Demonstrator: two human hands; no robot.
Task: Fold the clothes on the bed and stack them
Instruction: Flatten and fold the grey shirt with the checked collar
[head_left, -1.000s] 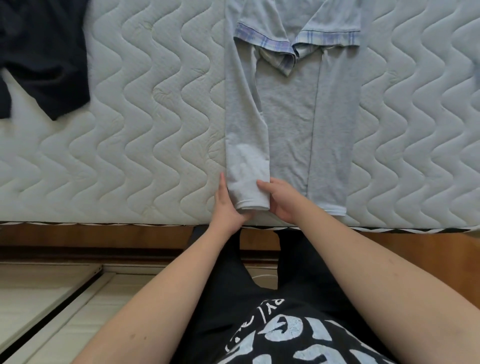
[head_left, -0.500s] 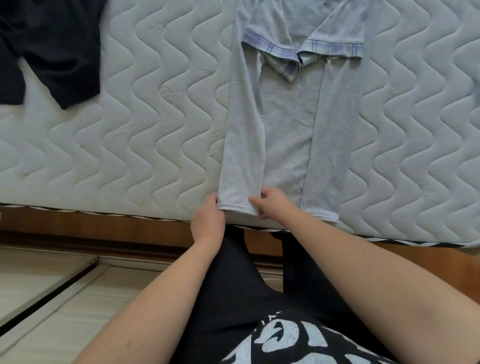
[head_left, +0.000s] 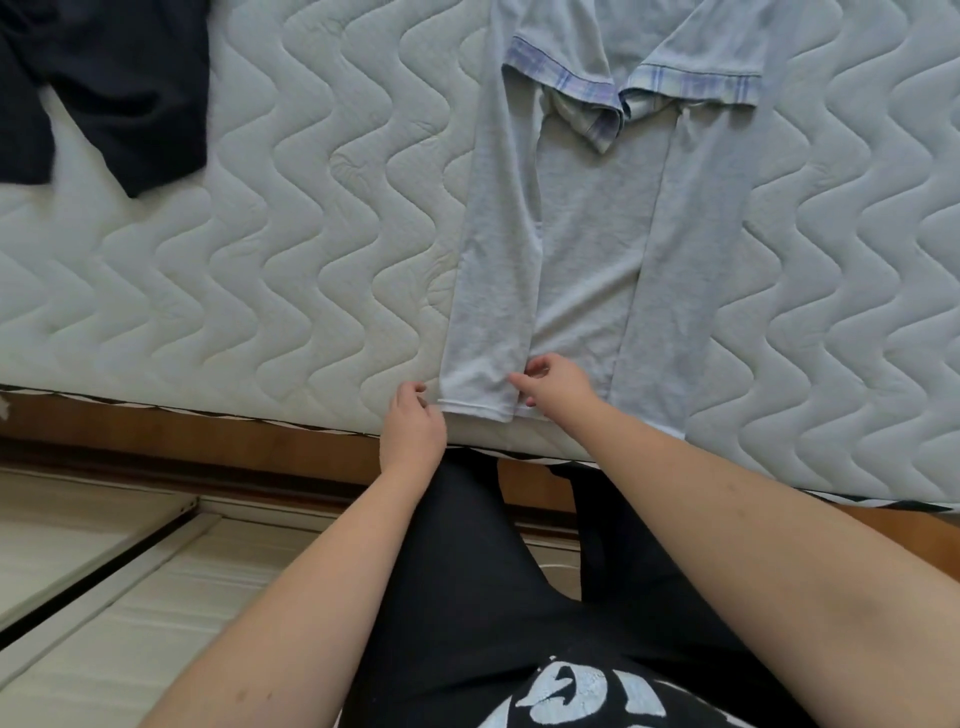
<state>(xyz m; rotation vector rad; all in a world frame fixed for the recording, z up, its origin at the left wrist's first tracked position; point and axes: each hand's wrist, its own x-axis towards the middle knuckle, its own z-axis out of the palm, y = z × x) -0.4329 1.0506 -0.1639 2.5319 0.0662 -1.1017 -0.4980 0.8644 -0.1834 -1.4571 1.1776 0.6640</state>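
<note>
A light grey shirt (head_left: 587, 223) with plaid-trimmed sleeves lies lengthwise on the white quilted mattress (head_left: 270, 249), both sides folded in toward the middle. Its hem reaches the mattress's near edge. My left hand (head_left: 415, 423) pinches the outer corner of the left folded flap at the hem. My right hand (head_left: 558, 382) pinches the same flap's inner edge just above the hem. The flap lies flat between my hands.
A dark navy garment (head_left: 109, 83) lies spread at the mattress's far left. The wooden bed frame (head_left: 156, 431) runs below the mattress edge, with pale flooring (head_left: 78, 597) beneath. I stand against the bed in dark clothes.
The hem of the left flap, held bunched a little up the mattress a second ago, has been drawn back toward me and laid flat at the edge. My hands have spread slightly apart.
</note>
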